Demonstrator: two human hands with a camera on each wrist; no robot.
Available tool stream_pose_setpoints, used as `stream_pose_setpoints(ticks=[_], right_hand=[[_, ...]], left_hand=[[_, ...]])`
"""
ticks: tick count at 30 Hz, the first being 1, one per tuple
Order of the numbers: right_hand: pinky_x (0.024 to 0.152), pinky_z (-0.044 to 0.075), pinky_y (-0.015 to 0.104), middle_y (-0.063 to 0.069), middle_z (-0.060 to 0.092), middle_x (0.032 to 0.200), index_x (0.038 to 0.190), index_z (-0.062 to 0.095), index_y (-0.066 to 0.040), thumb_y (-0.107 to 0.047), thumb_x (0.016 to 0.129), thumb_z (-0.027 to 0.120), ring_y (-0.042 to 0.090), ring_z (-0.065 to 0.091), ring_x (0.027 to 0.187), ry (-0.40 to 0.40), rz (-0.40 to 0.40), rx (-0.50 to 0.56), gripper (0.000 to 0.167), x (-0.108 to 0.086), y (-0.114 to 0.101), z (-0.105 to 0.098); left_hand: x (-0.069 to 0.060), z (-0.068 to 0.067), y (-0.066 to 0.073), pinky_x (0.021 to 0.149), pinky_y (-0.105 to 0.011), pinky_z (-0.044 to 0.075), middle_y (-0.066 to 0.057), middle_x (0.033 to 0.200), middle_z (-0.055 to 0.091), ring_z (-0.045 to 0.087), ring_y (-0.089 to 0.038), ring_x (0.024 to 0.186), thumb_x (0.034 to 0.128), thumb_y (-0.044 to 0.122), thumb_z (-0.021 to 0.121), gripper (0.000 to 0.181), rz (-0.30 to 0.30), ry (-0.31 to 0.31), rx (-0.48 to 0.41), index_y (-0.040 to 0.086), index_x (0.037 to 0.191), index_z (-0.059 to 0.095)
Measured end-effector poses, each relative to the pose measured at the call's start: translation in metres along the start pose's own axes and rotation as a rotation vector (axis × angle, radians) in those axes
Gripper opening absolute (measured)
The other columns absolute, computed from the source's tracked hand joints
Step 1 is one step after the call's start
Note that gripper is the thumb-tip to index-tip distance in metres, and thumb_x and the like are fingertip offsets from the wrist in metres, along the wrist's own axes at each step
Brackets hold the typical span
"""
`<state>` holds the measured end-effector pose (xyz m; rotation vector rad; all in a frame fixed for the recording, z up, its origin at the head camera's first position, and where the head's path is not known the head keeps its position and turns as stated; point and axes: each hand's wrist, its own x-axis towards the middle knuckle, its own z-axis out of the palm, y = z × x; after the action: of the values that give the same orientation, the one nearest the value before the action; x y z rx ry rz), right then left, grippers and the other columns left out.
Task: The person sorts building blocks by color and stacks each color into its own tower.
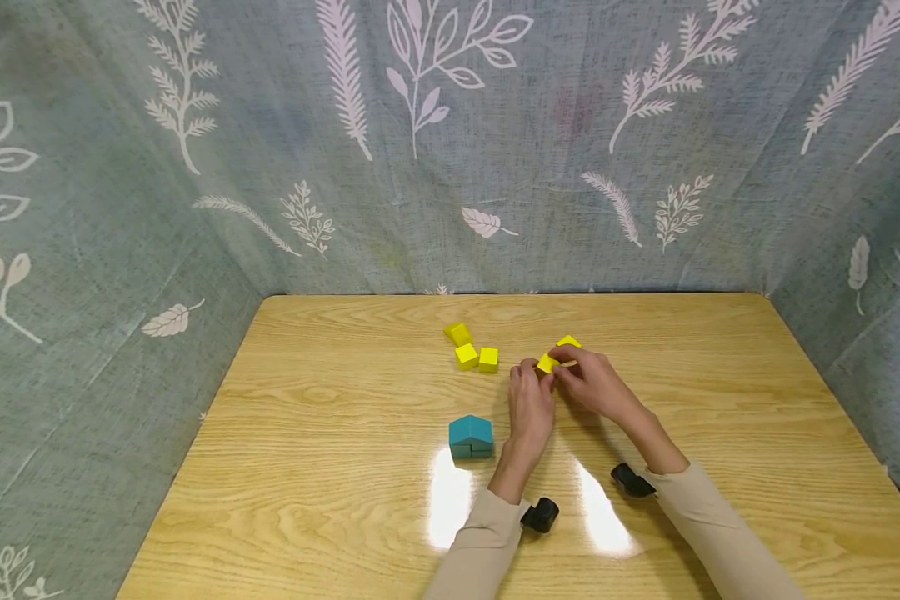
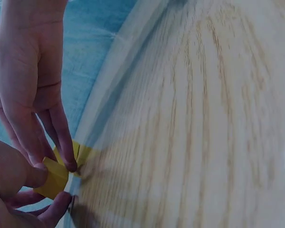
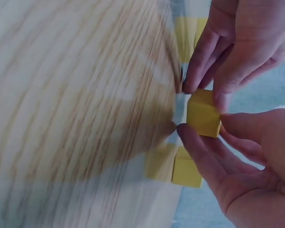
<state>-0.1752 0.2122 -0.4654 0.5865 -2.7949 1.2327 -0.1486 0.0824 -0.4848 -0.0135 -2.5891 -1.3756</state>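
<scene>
In the head view, a yellow cube is between the fingertips of both hands, right of the table's middle. My left hand reaches it from the left, thumb and fingers bent around it. From the right, my right hand pinches the same cube with thumb and fingers. The right wrist view shows the cube up close, with fingertips of both hands at its sides. Another yellow block lies just behind the right hand, partly hidden by it. The left wrist view also shows the held cube.
Two yellow cubes, one of them a cube, and a yellow wedge-like block lie left of the hands. Nearer stands a teal block stack with a peaked top. A patterned cloth surrounds the wooden table.
</scene>
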Motion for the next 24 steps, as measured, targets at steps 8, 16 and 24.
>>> stream_pose_setpoints(ticks=[8, 16, 24], right_hand=[[0.089, 0.058, 0.051, 0.026, 0.066, 0.119, 0.124, 0.062, 0.010, 0.003, 0.101, 0.060, 0.043, 0.067, 0.107, -0.027, 0.003, 0.069, 0.023, -0.008, 0.001, -0.005], [0.092, 0.057, 0.048, 0.025, 0.065, 0.124, 0.128, 0.063, 0.008, 0.001, 0.101, 0.063, 0.042, 0.066, 0.112, -0.079, 0.002, 0.149, 0.028, -0.020, 0.004, -0.014], [0.091, 0.058, 0.039, 0.027, 0.065, 0.126, 0.128, 0.063, 0.010, 0.005, 0.098, 0.065, 0.044, 0.064, 0.114, -0.132, -0.011, 0.227, 0.030, -0.031, 0.004, -0.020]], left_hand=[[-0.005, -0.004, 0.001, 0.077, -0.027, 0.056, -0.014, 0.103, 0.063, 0.065, -0.023, 0.089, 0.0986, 0.002, 0.068, 0.022, -0.029, -0.075, -0.143, -0.005, 0.117, 0.058], [-0.012, -0.009, 0.004, 0.079, -0.021, 0.056, -0.016, 0.111, 0.060, 0.065, -0.020, 0.092, 0.0961, 0.001, 0.071, 0.038, -0.026, -0.146, -0.170, -0.009, 0.131, 0.058], [-0.021, -0.015, 0.004, 0.082, -0.020, 0.054, -0.014, 0.114, 0.057, 0.059, -0.014, 0.092, 0.0957, 0.002, 0.072, 0.043, -0.023, -0.227, -0.150, -0.007, 0.136, 0.059]])
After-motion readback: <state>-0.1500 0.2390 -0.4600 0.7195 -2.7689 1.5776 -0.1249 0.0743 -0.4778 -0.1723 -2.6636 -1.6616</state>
